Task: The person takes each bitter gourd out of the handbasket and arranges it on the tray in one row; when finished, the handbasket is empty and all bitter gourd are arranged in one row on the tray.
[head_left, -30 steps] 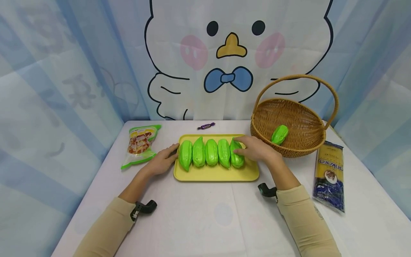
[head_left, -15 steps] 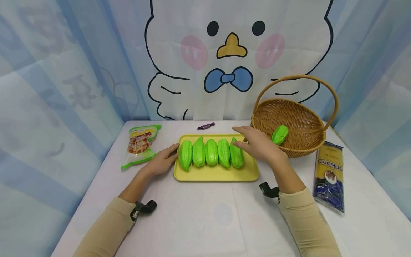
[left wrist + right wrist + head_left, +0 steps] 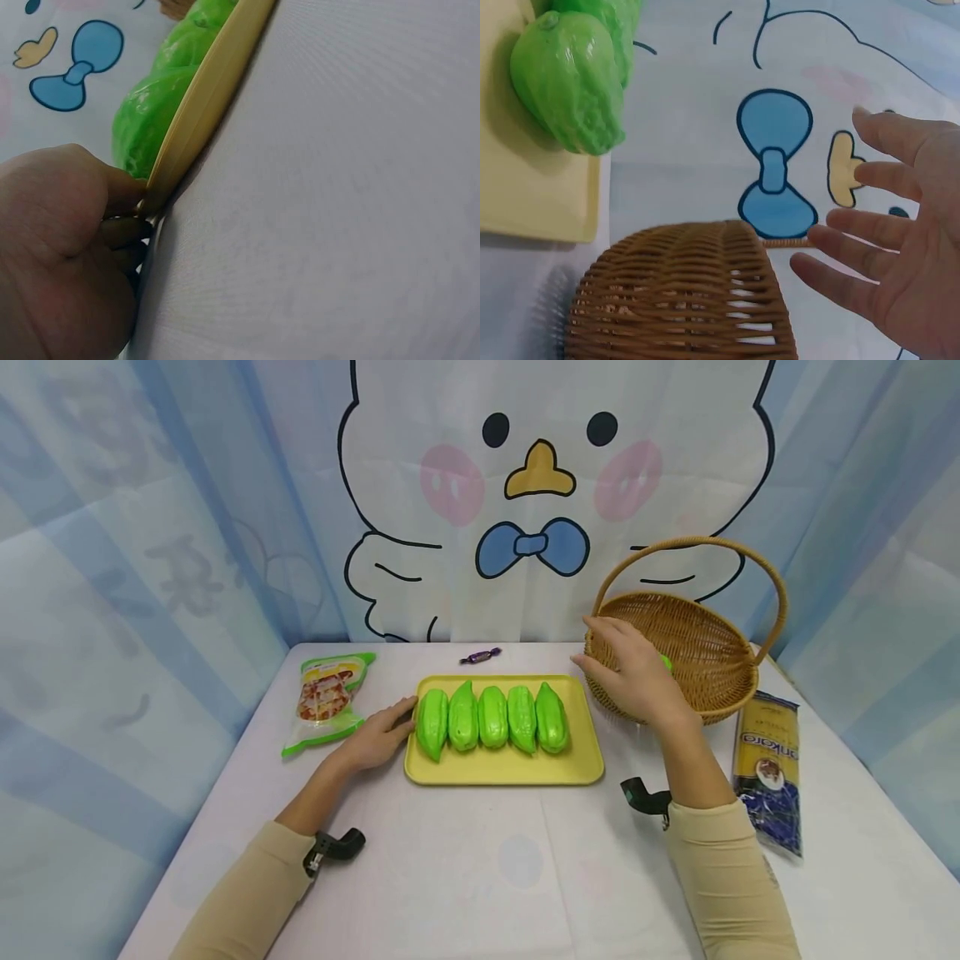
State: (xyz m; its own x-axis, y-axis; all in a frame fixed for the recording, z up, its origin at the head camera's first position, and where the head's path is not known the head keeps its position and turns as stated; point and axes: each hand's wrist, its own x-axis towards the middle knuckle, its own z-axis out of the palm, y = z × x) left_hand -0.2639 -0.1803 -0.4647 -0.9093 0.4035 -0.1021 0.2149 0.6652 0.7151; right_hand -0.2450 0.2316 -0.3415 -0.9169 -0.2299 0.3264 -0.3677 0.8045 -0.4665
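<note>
Several shiny green, bumpy gourd-shaped vegetables (image 3: pixel 492 718) lie in a row on the yellow tray (image 3: pixel 585 764); some show in both wrist views. My left hand (image 3: pixel 378 737) touches the tray's left edge with its fingertips, seen up close at the rim in the left wrist view. My right hand (image 3: pixel 637 672) hovers in front of the wicker basket (image 3: pixel 720 685), fingers spread and holding nothing; the right wrist view shows its fingers extended beside the basket. Another green vegetable (image 3: pixel 666 662) is in the basket, mostly hidden behind that hand.
A green-and-clear snack bag (image 3: pixel 324 702) lies left of the tray. A purple wrapped candy (image 3: pixel 480 656) is behind it. A gold-and-blue packet (image 3: pixel 768 772) lies at the right, below the basket. A printed curtain (image 3: pixel 532 602) hangs at the table's back.
My right hand has left the rightmost green vegetable on the tray and moved right and up to the basket, now covering most of the vegetable inside. My left hand has stayed at the tray.
</note>
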